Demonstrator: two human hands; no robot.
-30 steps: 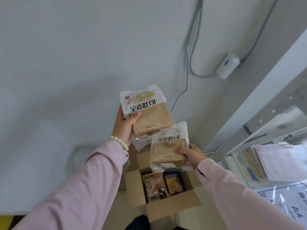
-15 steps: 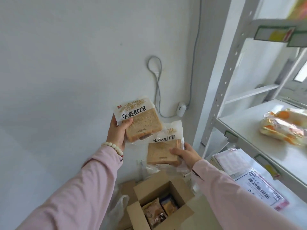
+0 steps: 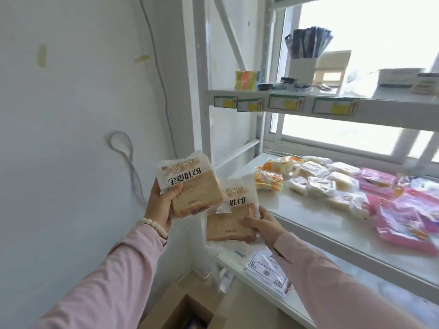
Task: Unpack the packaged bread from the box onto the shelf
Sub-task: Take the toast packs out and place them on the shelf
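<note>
While raised side by side in the air, grips one pack in each hand. Closes the left hand (image 3: 161, 205) round the lower left edge of the upper bread pack (image 3: 192, 186), thumb pressed over the printed front, fingers hidden behind. Closes the right hand (image 3: 263, 225) on the right edge of the lower bread pack (image 3: 225, 222), thumb laid across the front, fingers wrapped behind. Overlaps the two: lower right corner of the upper bread pack in front of the top of the lower bread pack. Wears a white bead bracelet (image 3: 152, 224) at the left wrist and pink sleeves (image 3: 107, 281) on both arms.

Just right of the right hand and slightly beyond it, meets the middle shelf (image 3: 308, 217), with both packs clear of its surface. Farther right of that hand, lines up orange-printed packs (image 3: 268, 180), then clear-wrapped white buns (image 3: 320, 185), then pink packs (image 3: 408, 219). Above both hands, shows labels (image 3: 335, 106) along the front lip of the upper shelf (image 3: 392, 112). Directly below the right wrist, lays out printed papers (image 3: 266, 269). Below and between the forearms, catches the open cardboard box (image 3: 173, 309) at the bottom edge, contents too dim to tell.
</note>
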